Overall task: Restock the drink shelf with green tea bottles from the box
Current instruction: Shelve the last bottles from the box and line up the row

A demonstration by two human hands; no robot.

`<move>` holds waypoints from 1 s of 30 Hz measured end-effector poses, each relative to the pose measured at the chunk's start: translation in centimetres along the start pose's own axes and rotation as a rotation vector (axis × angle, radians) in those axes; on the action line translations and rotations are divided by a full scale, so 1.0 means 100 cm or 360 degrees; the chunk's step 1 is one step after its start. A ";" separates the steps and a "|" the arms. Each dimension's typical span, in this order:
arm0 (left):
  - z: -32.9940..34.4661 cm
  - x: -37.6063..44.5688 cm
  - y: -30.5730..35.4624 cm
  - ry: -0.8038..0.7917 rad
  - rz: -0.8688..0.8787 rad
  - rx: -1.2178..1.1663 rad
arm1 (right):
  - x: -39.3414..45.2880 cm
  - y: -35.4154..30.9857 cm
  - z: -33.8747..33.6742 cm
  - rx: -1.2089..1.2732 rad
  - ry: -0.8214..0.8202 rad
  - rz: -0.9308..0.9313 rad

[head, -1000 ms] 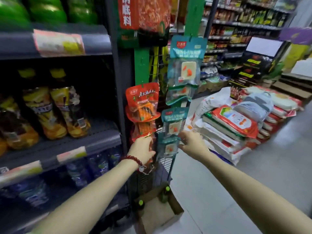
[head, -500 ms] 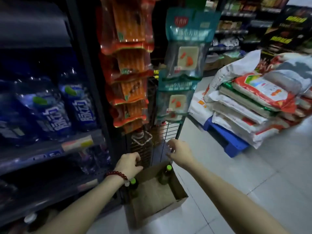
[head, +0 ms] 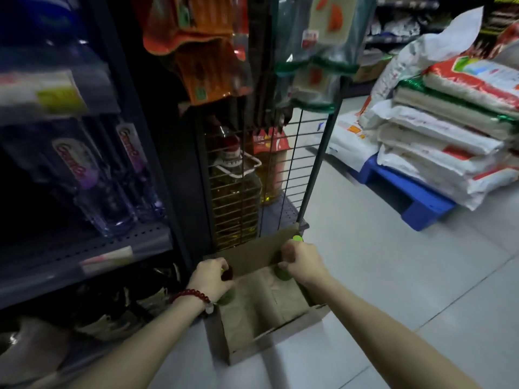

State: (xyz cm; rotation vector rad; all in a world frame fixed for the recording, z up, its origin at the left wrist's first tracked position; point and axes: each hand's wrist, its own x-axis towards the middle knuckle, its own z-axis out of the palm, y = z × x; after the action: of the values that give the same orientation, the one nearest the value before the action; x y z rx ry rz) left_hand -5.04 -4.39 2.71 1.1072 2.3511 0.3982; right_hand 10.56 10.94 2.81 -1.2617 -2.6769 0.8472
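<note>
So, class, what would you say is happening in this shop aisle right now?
A person is crouched over a cardboard box on the floor beside the drink shelf. The left hand closes on one green-capped bottle at the box's left side; the right hand closes on another bottle at the back right. Both bottles are in the box; otherwise it looks empty.

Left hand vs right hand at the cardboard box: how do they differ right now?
The left hand, with a red bead bracelet on its wrist, closes over a bottle at the left wall of the brown cardboard box, hiding nearly all of its cap. The right hand has a bare wrist and grips a green-capped bottle in the far right corner, cap showing above the fingers. Both are curled around bottle necks inside the box.
</note>
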 end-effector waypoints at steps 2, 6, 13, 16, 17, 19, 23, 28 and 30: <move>0.013 0.010 -0.006 0.0027 -0.0025 -0.0003 | 0.003 0.012 0.012 0.0002 -0.0002 0.0029; 0.031 0.027 -0.018 0.0099 -0.0113 -0.0007 | 0.008 0.029 0.029 0.0051 0.0010 0.0097; 0.057 0.037 -0.032 0.0201 -0.0137 0.0012 | 0.015 0.053 0.047 0.0121 0.0072 0.0193; 0.064 0.040 -0.035 0.0285 -0.0162 -0.0023 | 0.019 0.063 0.054 0.0182 0.0098 0.0266; 0.066 0.042 -0.035 0.0305 -0.0171 -0.0021 | 0.020 0.066 0.056 0.0204 0.0117 0.0288; 0.070 0.047 -0.034 0.0329 -0.0176 -0.0018 | 0.024 0.072 0.060 0.0226 0.0146 0.0323; 0.080 0.058 -0.028 0.0384 -0.0145 -0.0060 | 0.034 0.078 0.067 0.0257 0.0171 0.0373; 0.090 0.071 -0.026 0.0499 -0.0057 -0.0273 | 0.050 0.083 0.074 0.0382 0.0229 0.0398; 0.094 0.077 -0.027 0.0497 -0.0085 -0.0350 | 0.056 0.084 0.077 0.0453 0.0269 0.0407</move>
State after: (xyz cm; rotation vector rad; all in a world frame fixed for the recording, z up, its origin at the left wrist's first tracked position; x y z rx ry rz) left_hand -5.68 0.31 -8.78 0.9316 2.5190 0.8410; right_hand 10.54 15.87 -8.96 -1.5416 -2.2022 1.0524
